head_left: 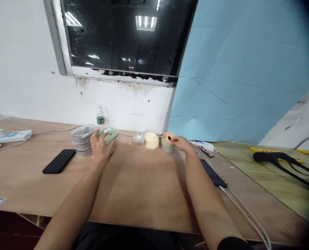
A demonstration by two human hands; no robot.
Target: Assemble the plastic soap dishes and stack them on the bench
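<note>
My left hand [102,149] is around an oval food container with a green lid [110,136], its fingers over the top and near side. Close to its left stands a stack of grey oval lidded containers [83,141]. My right hand [182,143] has its fingers closed at the right rim of a round container stack [167,146], peach above, green in the middle and grey below. A small black spot shows beside those fingertips. Between the hands sit a clear plastic container [138,138] and pale yellow lidded containers [151,140].
A black phone [59,161] lies at left, near a power strip [11,136]. A plastic bottle [100,115] stands against the wall. A dark tablet [213,173] with white cables [248,212] is beside my right forearm. Black-handled equipment [271,158] lies at far right.
</note>
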